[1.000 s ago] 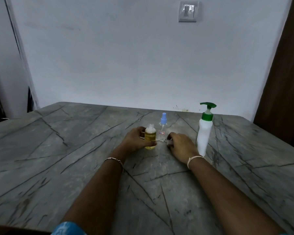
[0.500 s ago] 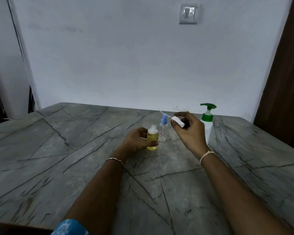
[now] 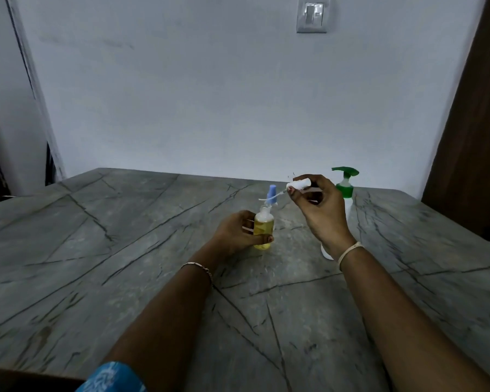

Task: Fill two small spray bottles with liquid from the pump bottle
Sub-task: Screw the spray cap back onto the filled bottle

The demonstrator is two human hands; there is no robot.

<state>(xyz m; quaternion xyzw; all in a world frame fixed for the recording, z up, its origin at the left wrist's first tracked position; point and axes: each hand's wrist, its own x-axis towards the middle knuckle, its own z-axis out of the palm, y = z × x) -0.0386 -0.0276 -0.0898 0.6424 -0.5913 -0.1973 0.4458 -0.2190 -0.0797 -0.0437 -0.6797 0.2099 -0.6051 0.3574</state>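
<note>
Head — spray cap horizontal, tube leftward.

I see a grey counter veined with dark lines. The small bottle holds yellow liquid; the far bottle has a blue cap. The pump bottle is white, green-topped. The spray head is white; the sleeve blue, white-patterned.

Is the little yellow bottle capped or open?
Open: the yellow bottle has a bare neck; the right hand holds the white spray top away from it.
</note>
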